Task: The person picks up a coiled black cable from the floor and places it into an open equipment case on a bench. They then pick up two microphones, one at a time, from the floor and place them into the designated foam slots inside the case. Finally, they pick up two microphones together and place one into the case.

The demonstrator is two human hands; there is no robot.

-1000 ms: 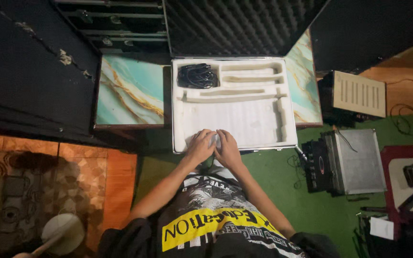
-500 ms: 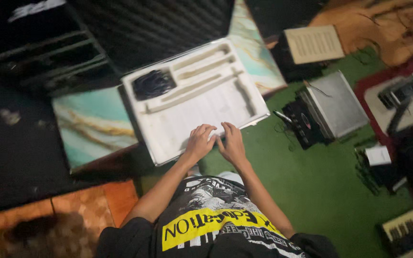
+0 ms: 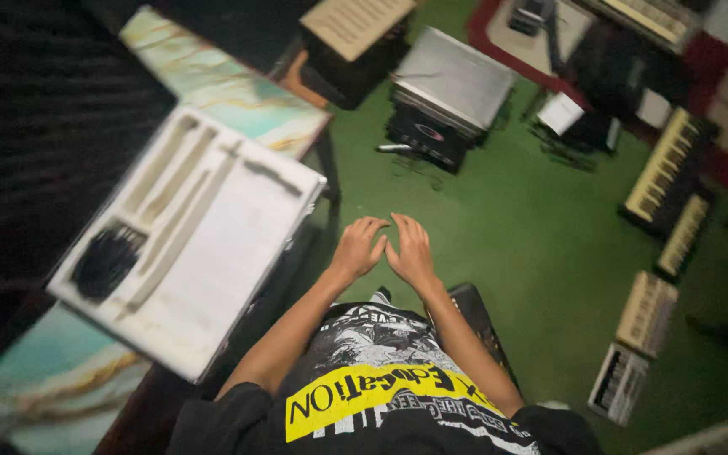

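two bare hands are held out side by side over the green carpet [image 3: 499,253], just right of the white foam case insert [image 3: 212,253]. the left hand [image 3: 357,248] and the right hand [image 3: 410,251] are pressed close at the thumbs, fingers loosely curled and pointing away from the body. nothing is seen gripped in either palm, though the frame is blurred and whether something small is pinched between them cannot be told.

the insert is set on a dark stand, tilted across the frame, with long empty moulded slots along its far side and a black coiled bundle [image 3: 104,259] tucked in its left corner. a marbled teal-and-gold panel [image 3: 221,80] is seen beyond the insert, and another below it to the left. farther right of the insert, a silver metal case [image 3: 452,80], a sheet of music [image 3: 355,21] and several small keyboards [image 3: 663,173] are spread over the carpet.

the step in hand is judged a pause clear of the insert; any return to it calls for a reach back to the left.
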